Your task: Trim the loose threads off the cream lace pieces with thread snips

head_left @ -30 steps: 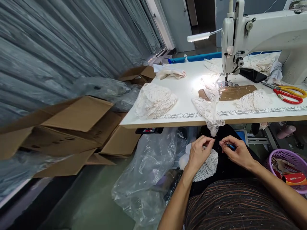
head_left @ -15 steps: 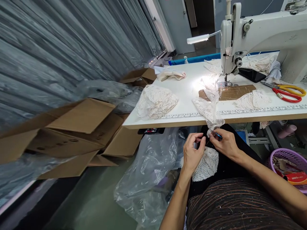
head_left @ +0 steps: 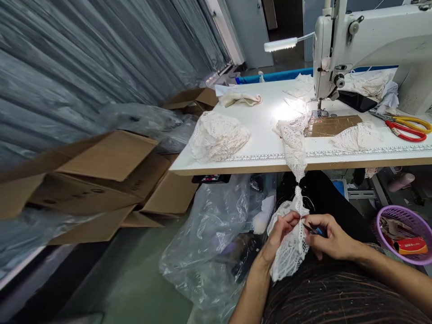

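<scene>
White lace fabric (head_left: 293,144) trails from beside the sewing machine's needle over the table edge and down to my lap. My left hand (head_left: 279,233) pinches the lace piece (head_left: 290,258) that hangs there, its fingers closed on the cloth. In my right hand (head_left: 329,236) is a small pair of thread snips (head_left: 316,231) with a blue part. Their dark tips point left and meet the lace close to my left fingertips. Whether the blades are apart is too small to tell.
The white sewing machine (head_left: 337,58) stands at the table's right. Lace bundles (head_left: 219,137) lie on the tabletop, with red and yellow scissors (head_left: 407,127) at the right. Cardboard boxes (head_left: 108,155) and plastic bags (head_left: 202,243) fill the left. A purple basket (head_left: 401,211) stands low right.
Both hands have come down toward my lap. My left hand, free of cloth before, now grips the lace, which is drawn farther off the table. The snips have come along in my right hand.
</scene>
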`<state>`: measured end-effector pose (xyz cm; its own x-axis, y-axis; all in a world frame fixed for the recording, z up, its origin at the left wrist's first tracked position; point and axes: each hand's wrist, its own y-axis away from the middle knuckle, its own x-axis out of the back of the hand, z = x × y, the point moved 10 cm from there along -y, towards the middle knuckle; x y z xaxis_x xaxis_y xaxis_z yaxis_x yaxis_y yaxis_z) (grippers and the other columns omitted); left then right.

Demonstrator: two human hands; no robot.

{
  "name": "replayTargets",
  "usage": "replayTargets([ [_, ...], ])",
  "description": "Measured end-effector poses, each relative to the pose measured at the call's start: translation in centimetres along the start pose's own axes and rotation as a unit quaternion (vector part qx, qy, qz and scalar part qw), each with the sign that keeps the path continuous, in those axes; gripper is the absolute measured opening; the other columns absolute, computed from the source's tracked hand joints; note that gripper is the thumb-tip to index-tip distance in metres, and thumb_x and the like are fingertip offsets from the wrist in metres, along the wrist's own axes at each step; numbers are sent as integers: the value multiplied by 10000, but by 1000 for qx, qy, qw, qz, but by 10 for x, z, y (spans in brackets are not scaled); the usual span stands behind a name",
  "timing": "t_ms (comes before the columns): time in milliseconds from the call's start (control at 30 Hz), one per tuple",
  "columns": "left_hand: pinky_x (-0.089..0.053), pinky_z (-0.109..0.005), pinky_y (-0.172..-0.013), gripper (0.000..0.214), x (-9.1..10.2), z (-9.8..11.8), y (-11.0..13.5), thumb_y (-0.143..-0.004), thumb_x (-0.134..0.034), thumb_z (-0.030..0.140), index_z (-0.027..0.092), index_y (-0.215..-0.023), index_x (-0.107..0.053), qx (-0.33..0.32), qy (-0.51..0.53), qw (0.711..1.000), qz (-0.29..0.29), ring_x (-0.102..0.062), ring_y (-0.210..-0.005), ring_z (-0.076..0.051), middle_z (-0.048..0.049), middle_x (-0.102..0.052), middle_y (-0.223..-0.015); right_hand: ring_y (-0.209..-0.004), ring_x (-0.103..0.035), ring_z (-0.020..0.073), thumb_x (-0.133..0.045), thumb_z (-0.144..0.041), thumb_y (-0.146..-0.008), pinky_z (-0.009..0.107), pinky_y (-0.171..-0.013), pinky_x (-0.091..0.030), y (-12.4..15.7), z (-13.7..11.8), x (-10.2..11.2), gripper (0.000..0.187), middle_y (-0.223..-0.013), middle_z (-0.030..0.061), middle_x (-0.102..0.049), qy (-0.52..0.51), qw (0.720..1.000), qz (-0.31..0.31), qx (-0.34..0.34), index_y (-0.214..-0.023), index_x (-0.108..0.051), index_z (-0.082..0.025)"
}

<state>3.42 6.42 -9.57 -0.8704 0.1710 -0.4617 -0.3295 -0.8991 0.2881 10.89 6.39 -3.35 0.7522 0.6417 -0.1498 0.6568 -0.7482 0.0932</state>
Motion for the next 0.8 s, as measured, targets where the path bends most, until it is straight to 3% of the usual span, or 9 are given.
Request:
replayTargets([
  [100,-464,-252,-633,667,-10,-3,5,-608,-822,635,144,-1049,-723,19,4,1000,-14,-617,-661,-163,-54,-699,-787,-396,-383,63,-595,-450,-819,194,-401,-295,0,12,19,291,-530,-78,-427,6,999,25,-27,-721,-465,-209],
  [267,-434,-225,-624,456,5,11,3,-677,-847,483,128,-935,-726,18,-83,993,84,-576,-665,-127,-24,-668,-770,-560,-415,88,-661,-511,-801,219,-524,-387,4,9,60,344,-654,-39,-494,93,981,170,8,-796,-568,-179],
  [367,-441,-223,-628,468,5,14,0,-671,-854,480,131,-952,-716,16,-85,993,85,-581,-667,-122,-22,-669,-778,-534,-378,86,-689,-483,-803,215,-476,-341,1,16,56,337,-655,-45,-488,127,981,148,4,-916,-611,-175],
  [433,-444,-226,-615,480,5,13,-2,-695,-824,524,130,-946,-715,18,-75,994,80,-584,-653,-122,-24,-669,-764,-549,-422,93,-697,-419,-814,217,-475,-361,-1,13,53,309,-736,-14,-561,167,974,145,42,-998,-630,-180],
  [533,-424,-217,-573,487,8,11,-3,-736,-765,583,121,-885,-721,19,-55,994,91,-564,-607,-107,-12,-644,-700,-725,-574,149,-644,-311,-862,266,-629,-486,2,-3,52,174,-907,61,-643,226,949,169,142,-991,-665,-196],
  [600,-438,-212,-586,464,9,10,-4,-732,-780,564,120,-855,-726,22,-39,994,99,-573,-609,-103,-13,-650,-693,-797,-606,169,-593,-274,-898,294,-715,-506,4,-7,53,120,-886,67,-653,228,942,175,172,-929,-678,-196],
  [700,-494,-220,-664,412,7,5,-7,-664,-875,442,146,-918,-740,46,6,995,89,-640,-687,-120,-32,-709,-788,-708,-572,142,-565,-289,-918,268,-667,-479,2,-1,52,169,-783,34,-635,184,962,150,134,-839,-670,-183],
  [800,-538,-258,-732,568,2,-6,-11,-596,-924,367,200,-1103,-731,89,63,992,57,-689,-767,-155,-42,-731,-880,-597,-474,106,-564,-359,-914,236,-571,-418,-1,14,44,231,-687,-7,-573,117,987,98,56,-805,-647,-173],
])
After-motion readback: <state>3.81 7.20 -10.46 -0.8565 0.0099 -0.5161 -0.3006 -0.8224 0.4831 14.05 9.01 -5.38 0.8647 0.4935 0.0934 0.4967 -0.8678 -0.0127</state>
